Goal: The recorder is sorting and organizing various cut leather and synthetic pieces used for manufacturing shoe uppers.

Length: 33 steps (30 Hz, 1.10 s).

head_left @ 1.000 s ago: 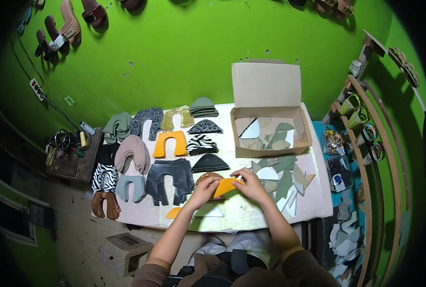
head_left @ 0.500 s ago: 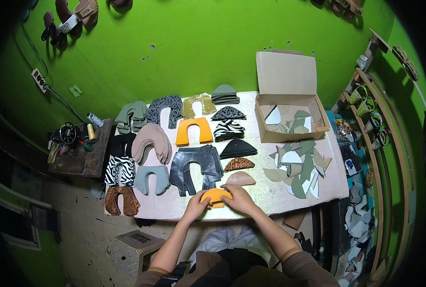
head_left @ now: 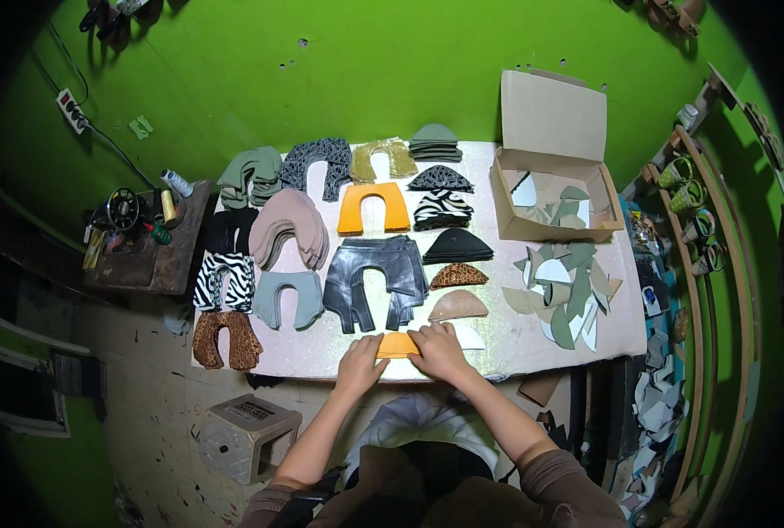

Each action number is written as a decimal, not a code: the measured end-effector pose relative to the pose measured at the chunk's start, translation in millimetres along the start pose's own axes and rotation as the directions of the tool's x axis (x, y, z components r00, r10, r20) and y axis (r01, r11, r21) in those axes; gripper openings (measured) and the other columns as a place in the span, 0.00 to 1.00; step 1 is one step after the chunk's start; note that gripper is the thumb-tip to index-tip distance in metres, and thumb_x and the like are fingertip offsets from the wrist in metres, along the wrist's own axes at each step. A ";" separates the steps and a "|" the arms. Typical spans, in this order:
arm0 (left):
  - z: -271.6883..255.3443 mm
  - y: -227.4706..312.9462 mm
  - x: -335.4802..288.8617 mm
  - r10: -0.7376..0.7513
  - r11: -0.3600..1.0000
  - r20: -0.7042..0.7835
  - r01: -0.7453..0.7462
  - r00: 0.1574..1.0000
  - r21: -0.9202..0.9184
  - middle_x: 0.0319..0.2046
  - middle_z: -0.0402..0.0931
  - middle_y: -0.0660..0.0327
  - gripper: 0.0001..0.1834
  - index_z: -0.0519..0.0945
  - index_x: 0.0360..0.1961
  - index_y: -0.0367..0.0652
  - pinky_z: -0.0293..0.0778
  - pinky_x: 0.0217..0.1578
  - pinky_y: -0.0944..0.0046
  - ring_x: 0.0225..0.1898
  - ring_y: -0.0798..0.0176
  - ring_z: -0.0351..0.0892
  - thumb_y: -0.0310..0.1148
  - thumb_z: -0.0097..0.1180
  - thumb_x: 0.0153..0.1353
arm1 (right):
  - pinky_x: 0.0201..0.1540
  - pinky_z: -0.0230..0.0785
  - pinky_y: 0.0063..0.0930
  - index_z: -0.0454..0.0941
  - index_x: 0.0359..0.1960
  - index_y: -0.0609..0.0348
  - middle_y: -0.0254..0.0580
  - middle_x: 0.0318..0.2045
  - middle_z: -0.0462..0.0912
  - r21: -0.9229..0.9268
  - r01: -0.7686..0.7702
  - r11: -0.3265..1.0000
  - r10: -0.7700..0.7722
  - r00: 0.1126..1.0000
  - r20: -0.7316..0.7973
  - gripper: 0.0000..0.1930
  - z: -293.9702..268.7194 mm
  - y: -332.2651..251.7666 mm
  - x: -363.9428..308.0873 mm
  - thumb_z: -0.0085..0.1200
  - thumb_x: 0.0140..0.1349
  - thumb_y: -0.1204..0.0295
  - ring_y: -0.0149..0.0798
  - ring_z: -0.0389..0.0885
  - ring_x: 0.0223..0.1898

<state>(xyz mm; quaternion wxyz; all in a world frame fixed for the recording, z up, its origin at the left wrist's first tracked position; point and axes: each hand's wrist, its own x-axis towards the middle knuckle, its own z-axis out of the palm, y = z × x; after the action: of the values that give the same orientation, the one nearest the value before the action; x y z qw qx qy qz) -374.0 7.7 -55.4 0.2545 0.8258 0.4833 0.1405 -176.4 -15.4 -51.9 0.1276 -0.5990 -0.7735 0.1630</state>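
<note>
At the table's near edge, my left hand [head_left: 359, 363] and my right hand [head_left: 440, 351] grip the two ends of a small stack of orange-yellow half-moon pieces [head_left: 399, 346]. The stack is low over the tabletop or resting on it; I cannot tell which. Partly hidden behind my right hand lies a white half-moon piece [head_left: 469, 337]. Beyond it run a beige half-moon stack [head_left: 460, 304] and a leopard-print one [head_left: 459, 276]. Black U-shaped pieces [head_left: 343, 277] lie just past my left hand, and orange U-shaped pieces [head_left: 349, 211] farther back.
An open cardboard box [head_left: 555, 231] holding offcuts stands at the back right. Loose green and white scraps [head_left: 577, 264] lie before it. Zebra-print [head_left: 205, 283] and leopard-print [head_left: 204, 341] U-shaped stacks line the left side. A stool [head_left: 233, 440] is on the floor, lower left.
The orange-yellow half-moon pieces have been lowered and lined up between both hands. The white half-moon beside my right hand now shows. The whole view has shifted slightly.
</note>
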 end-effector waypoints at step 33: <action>-3.2 -11.7 -7.1 0.096 0.995 -0.062 -0.097 0.993 -0.009 0.40 0.73 0.53 0.21 0.73 0.46 0.35 0.70 0.43 0.58 0.44 0.51 0.71 0.33 0.59 0.51 | 0.50 0.56 0.39 0.74 0.49 0.54 0.37 0.40 0.73 0.015 0.055 0.998 -0.053 0.993 -0.108 0.25 7.7 -1.1 -9.6 0.61 0.47 0.62 0.40 0.70 0.44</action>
<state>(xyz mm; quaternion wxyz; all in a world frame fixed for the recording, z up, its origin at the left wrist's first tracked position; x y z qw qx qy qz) -387.6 7.1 -59.2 0.2375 0.8418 0.4496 0.1810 -178.0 -25.7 -58.5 0.1788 -0.5845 -0.7801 0.1338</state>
